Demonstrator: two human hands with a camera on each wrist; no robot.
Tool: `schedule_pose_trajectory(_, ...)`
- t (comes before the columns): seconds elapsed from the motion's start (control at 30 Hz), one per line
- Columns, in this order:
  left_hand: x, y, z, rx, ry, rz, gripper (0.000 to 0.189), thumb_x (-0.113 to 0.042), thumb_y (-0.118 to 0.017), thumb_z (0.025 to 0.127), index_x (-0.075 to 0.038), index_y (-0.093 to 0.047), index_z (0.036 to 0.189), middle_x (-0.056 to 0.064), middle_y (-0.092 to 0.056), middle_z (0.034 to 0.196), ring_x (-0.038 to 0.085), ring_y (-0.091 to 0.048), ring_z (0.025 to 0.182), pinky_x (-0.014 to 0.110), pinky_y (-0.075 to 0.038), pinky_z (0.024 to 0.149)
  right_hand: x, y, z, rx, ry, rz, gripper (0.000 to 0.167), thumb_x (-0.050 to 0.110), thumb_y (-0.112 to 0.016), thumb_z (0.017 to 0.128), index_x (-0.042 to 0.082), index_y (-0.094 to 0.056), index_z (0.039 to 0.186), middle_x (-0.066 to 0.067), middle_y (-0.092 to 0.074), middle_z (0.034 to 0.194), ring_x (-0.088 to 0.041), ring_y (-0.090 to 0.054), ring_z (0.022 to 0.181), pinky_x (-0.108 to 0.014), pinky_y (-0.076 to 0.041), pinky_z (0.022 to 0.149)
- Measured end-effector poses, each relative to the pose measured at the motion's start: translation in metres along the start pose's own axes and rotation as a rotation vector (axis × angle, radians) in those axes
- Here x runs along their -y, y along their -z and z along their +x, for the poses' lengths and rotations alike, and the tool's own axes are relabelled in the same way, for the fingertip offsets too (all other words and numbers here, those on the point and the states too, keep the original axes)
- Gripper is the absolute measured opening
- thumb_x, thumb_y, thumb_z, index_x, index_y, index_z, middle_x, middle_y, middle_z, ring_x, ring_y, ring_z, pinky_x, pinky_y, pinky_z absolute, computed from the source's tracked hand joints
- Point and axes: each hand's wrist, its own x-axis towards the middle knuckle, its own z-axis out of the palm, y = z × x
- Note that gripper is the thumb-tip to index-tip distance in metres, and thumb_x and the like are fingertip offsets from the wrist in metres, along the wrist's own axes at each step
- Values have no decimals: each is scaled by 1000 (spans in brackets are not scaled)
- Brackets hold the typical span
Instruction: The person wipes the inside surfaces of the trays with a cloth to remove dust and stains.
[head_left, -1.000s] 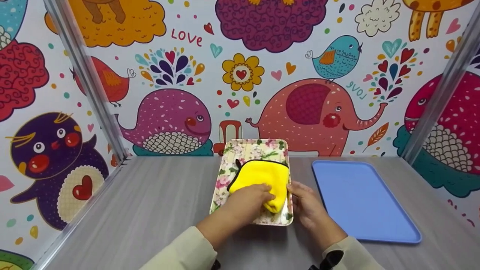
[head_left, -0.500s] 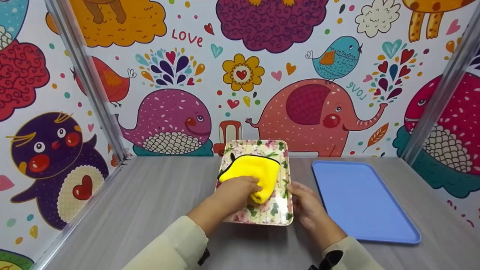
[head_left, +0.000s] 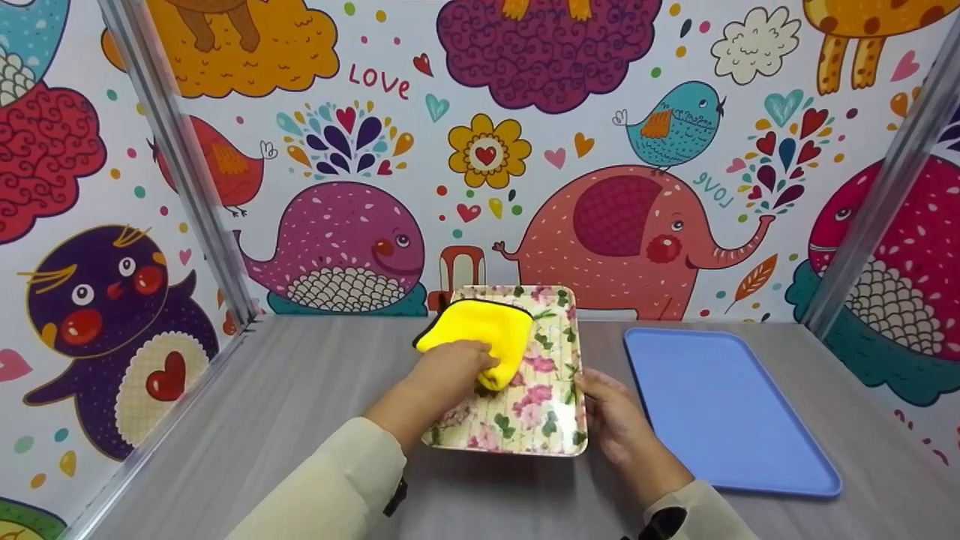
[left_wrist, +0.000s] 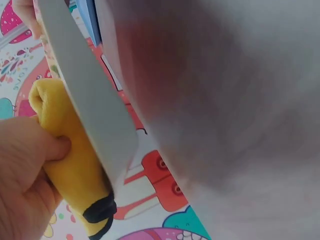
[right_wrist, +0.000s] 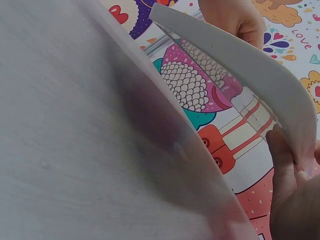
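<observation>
A floral tray (head_left: 544, 405) is held tilted above the table, its patterned face toward me and its plain pale underside (right_wrist: 235, 57) showing in the right wrist view. My right hand (head_left: 619, 424) grips its right edge, with the thumb on the front and fingers (right_wrist: 284, 165) behind. A yellow cloth (head_left: 484, 326) with black edging lies against the upper left of the tray face. My left hand (head_left: 450, 371) holds this cloth bunched, pressed to the tray; in the left wrist view the thumb (left_wrist: 57, 147) sits on the folded cloth.
A blue rectangular tray (head_left: 727, 412) lies flat on the grey table (head_left: 315, 420) at the right. Walls printed with cartoon animals stand behind and at both sides, with metal posts (head_left: 187, 172) at the corners.
My left hand has slid the yellow cloth leftward and a little up across the floral tray, uncovering the right part of its face. The right hand keeps its grip on the edge.
</observation>
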Motion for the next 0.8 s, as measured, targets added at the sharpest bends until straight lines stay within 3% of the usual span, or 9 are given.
schedule_pose_trajectory(0.27,13,2,10,20,114,-95,45,-22,-83,89,-17,-72,133,5,-73,132,26,-67,119,42,-51,113,2,2,0,-12,-4,-4,17,10,-56,104,15,-72,105,4,-76,82,-7,-71,72,-21,-58,64)
schedule_pose_trajectory(0.57,25,8,27,54,232,-76,38,-27,-77,94,-13,-73,130,8,-76,115,28,-63,97,43,-55,106,3,0,-1,52,2,7,18,10,-54,105,14,-71,108,3,-76,83,-7,-73,73,-22,-59,65)
schedule_pose_trajectory(0.8,26,8,35,40,407,-173,35,-15,-66,101,-11,-67,137,10,-72,122,29,-63,107,47,-48,116,2,-4,-3,62,-2,18,18,10,-55,105,14,-72,107,4,-76,84,-8,-72,75,-23,-60,67)
